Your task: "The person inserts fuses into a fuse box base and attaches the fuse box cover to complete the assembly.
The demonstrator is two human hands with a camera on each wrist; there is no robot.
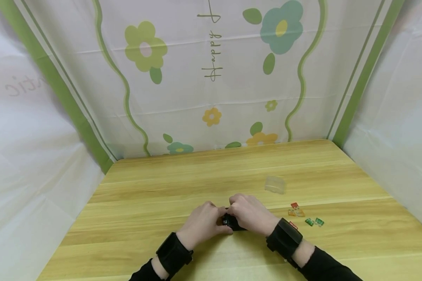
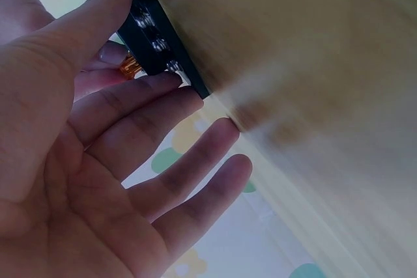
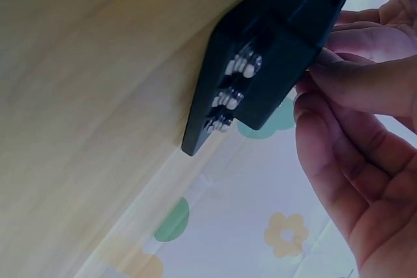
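"Where's the black case [image 1: 235,224]?"
"Midway between the tabletop [image 1: 161,183]'s side edges, well short of its far edge."
"And the fingers?"
"The left hand [image 1: 204,221] pinches the case; the right hand [image 1: 252,212] pinches an orange piece [image 2: 132,66]."

It's black on both arms: the left sleeve [image 1: 145,272] shows at the bottom, left of centre, the right sleeve [image 1: 328,267] at lower right. And beyond each cuff, look, there's a chunky black unit, left wristband [image 1: 173,254] and right wristband [image 1: 284,239], broad, boxy, strapped round, with bare left hand [image 1: 203,223] and right hand [image 1: 252,213] above.
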